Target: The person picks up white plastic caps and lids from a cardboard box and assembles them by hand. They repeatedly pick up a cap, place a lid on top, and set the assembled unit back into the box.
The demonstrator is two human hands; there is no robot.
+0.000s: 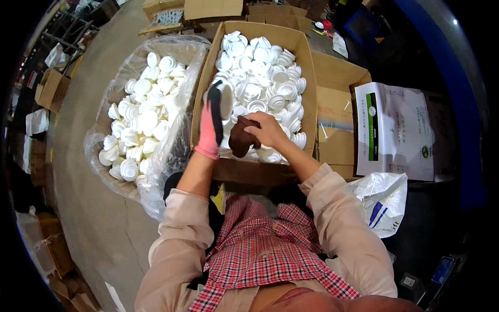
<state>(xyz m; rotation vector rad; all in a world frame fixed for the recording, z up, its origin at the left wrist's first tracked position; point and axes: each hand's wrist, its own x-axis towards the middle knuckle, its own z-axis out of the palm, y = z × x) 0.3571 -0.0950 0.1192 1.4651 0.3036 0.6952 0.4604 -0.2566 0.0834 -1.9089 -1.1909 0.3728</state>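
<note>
My left hand (209, 127), in a pink and black glove, is at the left side of the middle cardboard box (307, 99). It grips a white round plastic part (226, 102) along its palm side; the thumb is not clearly visible. My bare right hand (270, 130) pinches a bunched brown cloth (243, 139) above the box's near end. Beneath both hands lies a heap of white ridged round plastic parts (253, 92), filling most of the box. The cloth hangs close to the white part, and I cannot tell whether they touch.
To the left, a box lined with clear plastic (99, 130) holds more white parts. An open cardboard box (338, 140) with small white pieces stands on the right, beside a printed white carton (397, 130). A white plastic bag (384, 200) lies nearer me.
</note>
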